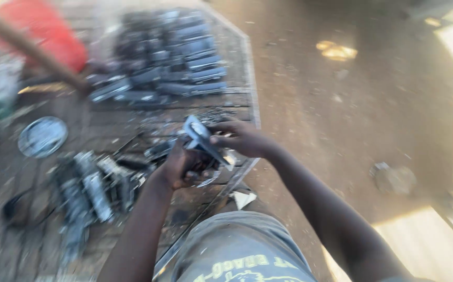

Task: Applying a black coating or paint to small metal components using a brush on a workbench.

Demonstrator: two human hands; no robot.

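Head view, heavily blurred: I note the left hand (pixel 180 168) and right hand (pixel 242 138) both closed on one angular metal part (pixel 204 142), held above the edge of a slatted work surface (pixel 106 130). A heap of dark metal pieces (pixel 166 55) lies beyond, more scrap (pixel 90 190) just left, a round lid (pixel 42 137) further left.

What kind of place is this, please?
Probably an open-air scrap or repair workshop: both hands hold a metal part over a work table with heaps of dark metal parts, beside a dirt floor.
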